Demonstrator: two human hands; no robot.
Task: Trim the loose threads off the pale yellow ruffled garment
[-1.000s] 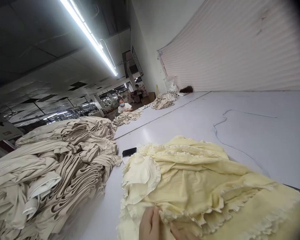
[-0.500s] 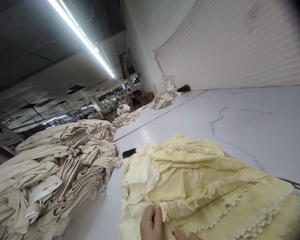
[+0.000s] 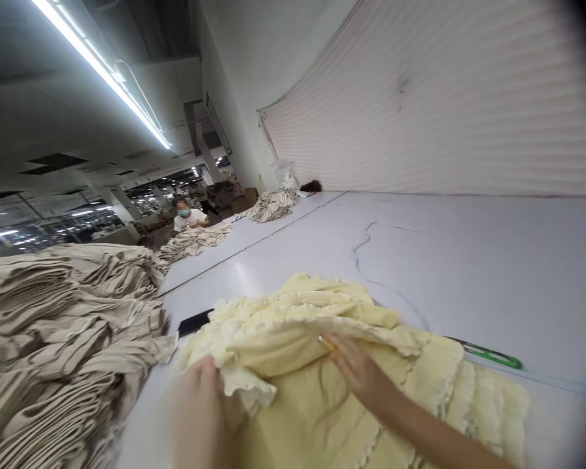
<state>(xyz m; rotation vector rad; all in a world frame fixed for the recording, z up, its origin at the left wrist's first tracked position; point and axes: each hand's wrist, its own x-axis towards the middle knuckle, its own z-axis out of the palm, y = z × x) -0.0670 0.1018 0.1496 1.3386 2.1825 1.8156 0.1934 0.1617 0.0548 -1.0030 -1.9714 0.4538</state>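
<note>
A pale yellow garment with ruffled white trim point(image 3: 293, 352) lies on the table in front of me, its upper layer lifted and folded back. My left hand point(image 3: 202, 400), blurred, pinches the garment's ruffled edge at the near left. Over the middle of the garment, my right hand point(image 3: 354, 368) has its fingers closed at the raised layer's edge. A small white tip shows at those fingers; I cannot make out what it is. The lower part of the garment, with rows of ruffles, spreads to the right under my right forearm.
Folded beige garments point(image 3: 73, 326) are heaped high on the left. A flat black object point(image 3: 195, 322) lies beside the yellow garment. On the right are a green-handled tool point(image 3: 493, 355) and a loose blue thread point(image 3: 359, 251). A masked person point(image 3: 188, 216) sits beyond another beige pile point(image 3: 195, 241).
The view has swung right. My right hand has come up onto the garment from the lower edge. The garment's upper layer is now raised, and my left hand holds its left edge.
</note>
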